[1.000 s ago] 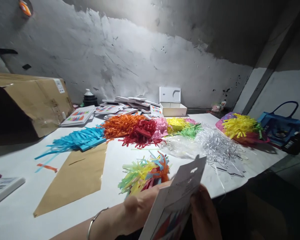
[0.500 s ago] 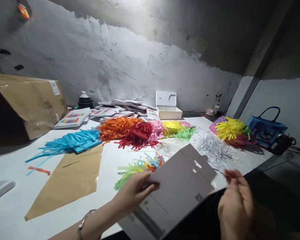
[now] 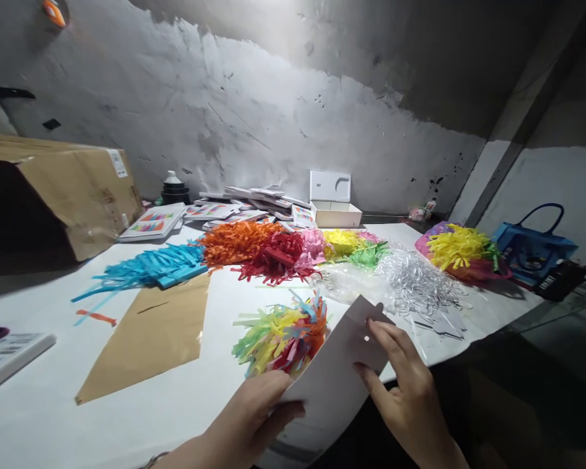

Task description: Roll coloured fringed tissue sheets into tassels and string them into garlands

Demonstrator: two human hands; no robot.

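Note:
A grey-white flat cardboard box (image 3: 334, 374) with a hang-hole tab tilts over the table's front edge. My left hand (image 3: 254, 413) is closed on its left edge, thumb on the near face. At the upper right end, my right hand (image 3: 407, 391) grips the box, with thumb and fingers spread on either side of the small hole. Just behind the box lies a multicoloured bundle of tissue-paper tassels (image 3: 280, 332), its right part covered by the box. Whether anything is inside the box cannot be seen.
Blue (image 3: 151, 264), orange (image 3: 237, 244) and red paper tassels (image 3: 278, 257), with more colours, line the white table. Silver tinsel (image 3: 415, 277) lies right. Brown paper (image 3: 151, 339), a large carton (image 3: 83, 195), stacked printed boxes (image 3: 254, 202), an opened white box (image 3: 334, 212) and a blue bag (image 3: 532, 247) surround them.
My right hand has moved left onto the box's tab end, from apart beside it. The box has turned and bent slightly, and more of the multicoloured tassels shows. The view has shifted slightly.

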